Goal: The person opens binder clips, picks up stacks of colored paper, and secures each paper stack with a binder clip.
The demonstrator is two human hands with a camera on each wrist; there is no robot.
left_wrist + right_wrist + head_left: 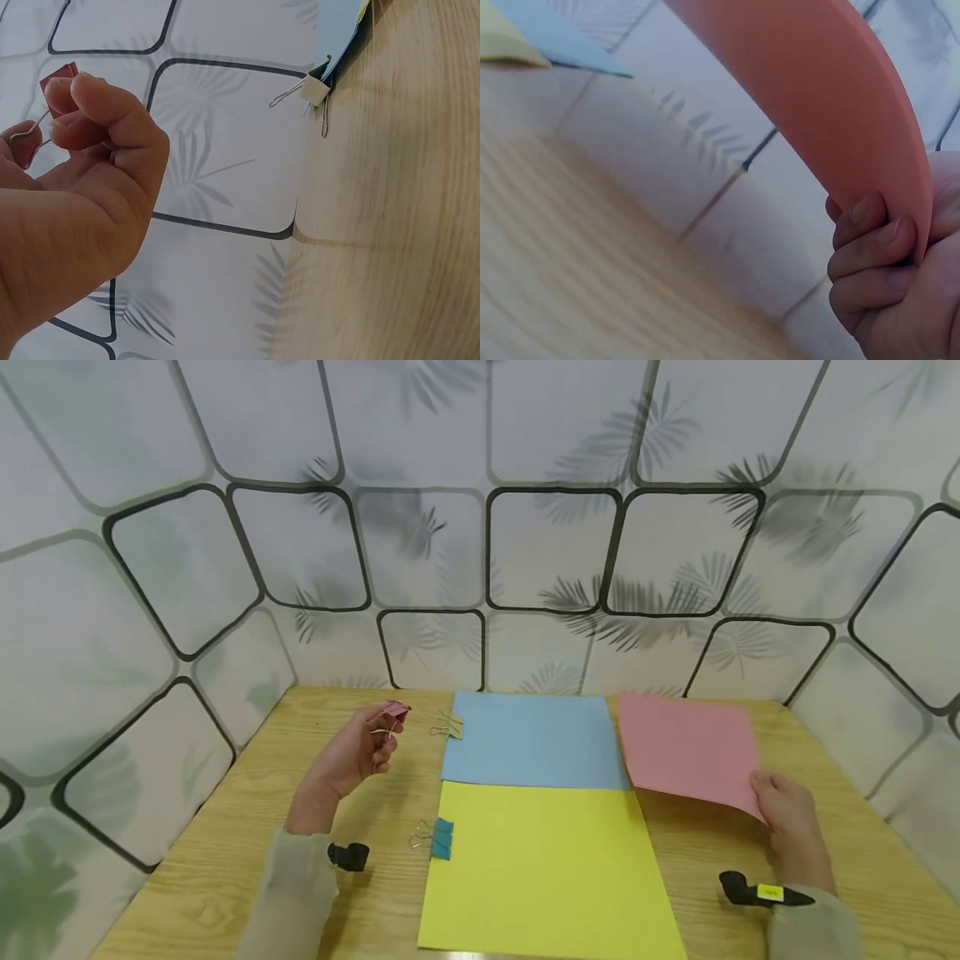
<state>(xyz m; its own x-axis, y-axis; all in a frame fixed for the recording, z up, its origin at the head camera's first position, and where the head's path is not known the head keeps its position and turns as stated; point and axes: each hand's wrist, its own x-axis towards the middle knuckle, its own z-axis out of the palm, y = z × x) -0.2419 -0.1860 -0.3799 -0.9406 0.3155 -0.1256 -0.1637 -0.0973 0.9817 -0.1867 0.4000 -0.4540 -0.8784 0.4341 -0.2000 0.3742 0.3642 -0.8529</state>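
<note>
My left hand pinches a small pink binder clip above the left part of the table. In the left wrist view the clip's wire handles show between thumb and fingers. My right hand grips the near right corner of a pink paper sheet or thin stack, raised at the right; it bends in the right wrist view. Blue paper lies in the middle with a pale yellow binder clip on its left edge. Nearer me lies yellow paper, with a teal binder clip on its left edge.
The wooden table reaches back to a patterned wall covering with leaf prints, which also closes off both sides. The blue and yellow papers meet or slightly overlap at mid-table. Each wrist wears a black strap device.
</note>
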